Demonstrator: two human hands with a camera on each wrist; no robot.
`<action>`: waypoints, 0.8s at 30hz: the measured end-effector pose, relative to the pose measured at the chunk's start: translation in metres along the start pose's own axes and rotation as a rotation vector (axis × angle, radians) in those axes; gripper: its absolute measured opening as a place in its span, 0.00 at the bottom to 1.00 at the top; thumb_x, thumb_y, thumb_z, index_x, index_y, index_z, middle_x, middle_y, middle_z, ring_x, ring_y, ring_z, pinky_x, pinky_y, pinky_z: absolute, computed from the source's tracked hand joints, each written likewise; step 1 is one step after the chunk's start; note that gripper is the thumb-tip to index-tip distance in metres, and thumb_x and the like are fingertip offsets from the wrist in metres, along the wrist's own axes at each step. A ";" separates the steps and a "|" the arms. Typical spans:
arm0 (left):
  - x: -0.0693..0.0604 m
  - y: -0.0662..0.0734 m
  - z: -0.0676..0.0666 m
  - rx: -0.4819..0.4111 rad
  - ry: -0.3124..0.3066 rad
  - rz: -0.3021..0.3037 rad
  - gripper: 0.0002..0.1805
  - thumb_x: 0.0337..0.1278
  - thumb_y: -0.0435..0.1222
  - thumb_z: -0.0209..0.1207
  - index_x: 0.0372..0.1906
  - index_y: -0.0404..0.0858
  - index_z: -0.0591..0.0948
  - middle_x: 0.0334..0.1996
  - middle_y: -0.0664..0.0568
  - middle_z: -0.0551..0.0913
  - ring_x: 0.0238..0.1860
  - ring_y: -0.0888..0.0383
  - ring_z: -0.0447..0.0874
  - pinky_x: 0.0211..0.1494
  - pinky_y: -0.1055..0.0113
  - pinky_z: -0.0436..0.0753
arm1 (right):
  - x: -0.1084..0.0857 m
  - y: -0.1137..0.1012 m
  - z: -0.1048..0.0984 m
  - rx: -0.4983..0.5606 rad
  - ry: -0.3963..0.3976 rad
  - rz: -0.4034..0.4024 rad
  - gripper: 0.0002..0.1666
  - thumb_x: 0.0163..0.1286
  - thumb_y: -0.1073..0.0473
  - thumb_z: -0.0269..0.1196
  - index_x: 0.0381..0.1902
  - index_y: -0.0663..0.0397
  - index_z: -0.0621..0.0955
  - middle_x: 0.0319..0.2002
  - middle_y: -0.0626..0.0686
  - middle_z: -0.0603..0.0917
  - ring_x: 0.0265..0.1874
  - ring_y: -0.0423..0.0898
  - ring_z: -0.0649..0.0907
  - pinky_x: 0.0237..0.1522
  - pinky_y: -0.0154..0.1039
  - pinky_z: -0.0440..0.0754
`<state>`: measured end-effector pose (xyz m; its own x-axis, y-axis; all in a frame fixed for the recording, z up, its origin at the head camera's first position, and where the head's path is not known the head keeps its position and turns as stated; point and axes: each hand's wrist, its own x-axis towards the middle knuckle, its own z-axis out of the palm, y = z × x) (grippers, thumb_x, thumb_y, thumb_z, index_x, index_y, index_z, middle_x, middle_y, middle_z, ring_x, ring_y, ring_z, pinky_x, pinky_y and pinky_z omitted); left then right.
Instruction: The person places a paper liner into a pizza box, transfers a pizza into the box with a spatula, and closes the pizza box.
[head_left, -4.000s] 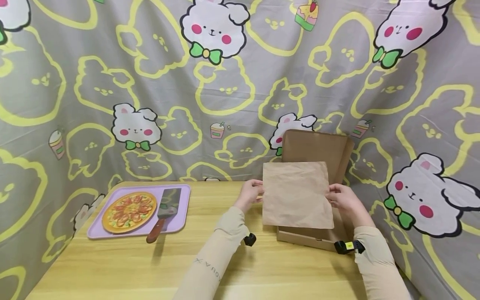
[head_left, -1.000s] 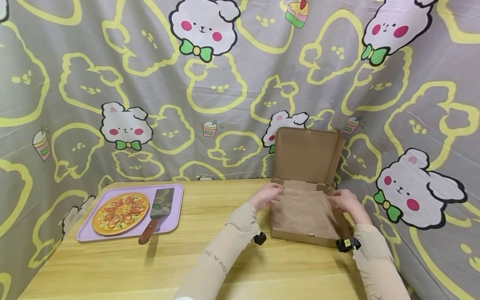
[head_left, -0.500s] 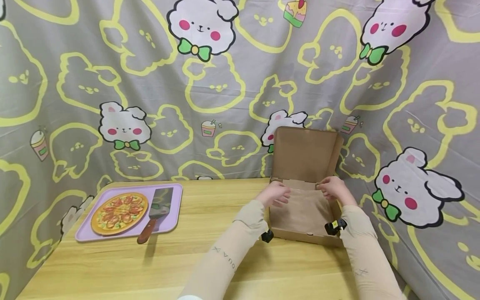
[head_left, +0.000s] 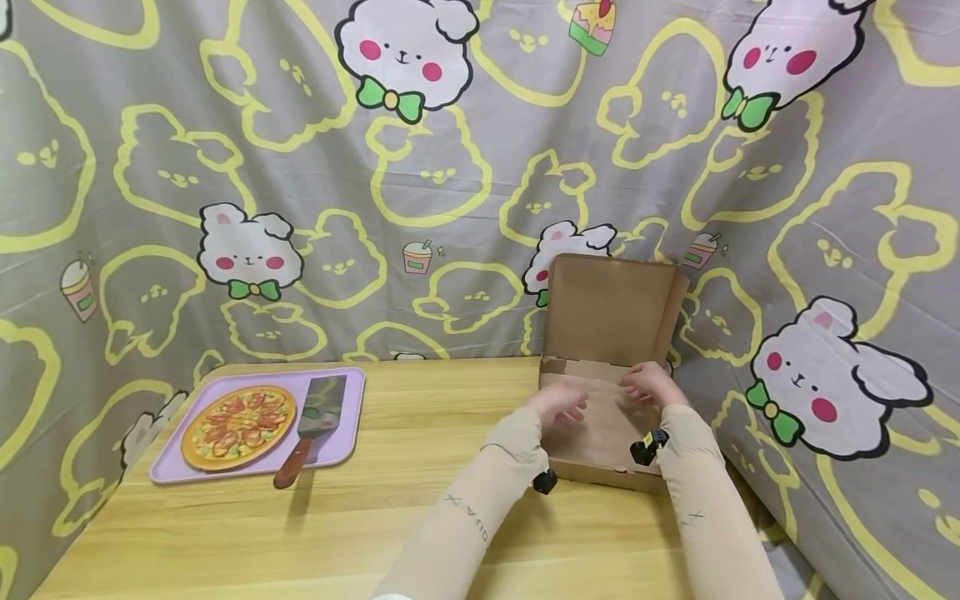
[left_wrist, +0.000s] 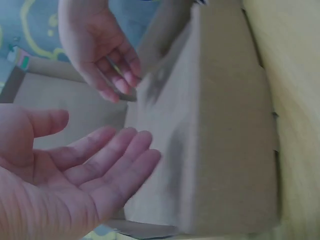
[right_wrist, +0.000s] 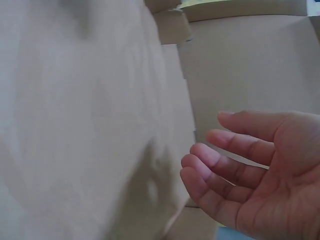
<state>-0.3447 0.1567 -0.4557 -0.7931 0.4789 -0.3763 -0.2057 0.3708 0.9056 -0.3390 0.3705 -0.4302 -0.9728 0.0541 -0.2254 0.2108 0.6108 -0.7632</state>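
Note:
A brown cardboard pizza box (head_left: pixel 611 308) stands with its lid raised at the right of the table. Inside its base lies a square sheet of brown paper (right_wrist: pixel 100 110), slightly creased. My left hand (head_left: pixel 558 402) hovers over the left part of the box, fingers loosely extended and holding nothing, as the left wrist view shows. Over the right part is my right hand (head_left: pixel 652 383), its fingers relaxed and apart from the paper, casting a shadow on it in the right wrist view. Neither hand grips anything.
At the table's left, a lilac tray (head_left: pixel 168 471) bears a pizza (head_left: pixel 238 427) and a pizza server (head_left: pixel 324 408) whose wooden handle (head_left: pixel 292 463) overhangs the tray's front edge. A patterned cloth (head_left: pixel 450 183) hangs behind and beside the wooden table (head_left: pixel 420 433).
Held up by both hands earlier, the paper sheet now lies in the box. Both hands have let go of it and moved inward, nearer each other over the box.

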 end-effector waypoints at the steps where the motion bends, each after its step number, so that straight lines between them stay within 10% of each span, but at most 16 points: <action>1: 0.002 -0.003 0.001 0.028 -0.004 -0.012 0.25 0.68 0.50 0.52 0.52 0.33 0.80 0.41 0.39 0.86 0.40 0.46 0.87 0.44 0.53 0.85 | 0.001 0.001 0.002 0.009 -0.017 0.006 0.17 0.68 0.64 0.57 0.48 0.75 0.75 0.24 0.48 0.81 0.22 0.38 0.81 0.33 0.40 0.84; 11: -0.039 0.005 0.009 -0.001 -0.027 -0.133 0.29 0.71 0.49 0.46 0.62 0.29 0.73 0.55 0.31 0.78 0.57 0.35 0.78 0.61 0.38 0.76 | 0.005 0.008 0.017 0.164 -0.153 0.118 0.04 0.71 0.66 0.51 0.33 0.58 0.70 0.19 0.42 0.72 0.18 0.34 0.72 0.25 0.28 0.73; 24: -0.042 0.006 0.003 0.041 -0.034 -0.122 0.30 0.68 0.50 0.48 0.62 0.30 0.73 0.56 0.31 0.77 0.58 0.33 0.75 0.60 0.34 0.73 | 0.004 0.024 0.005 0.112 -0.037 0.075 0.07 0.68 0.63 0.57 0.29 0.58 0.76 0.14 0.40 0.67 0.17 0.35 0.69 0.26 0.32 0.74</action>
<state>-0.3105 0.1412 -0.4353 -0.7436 0.4545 -0.4904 -0.2756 0.4598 0.8441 -0.3377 0.3814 -0.4529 -0.9501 0.0655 -0.3049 0.2940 0.5138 -0.8060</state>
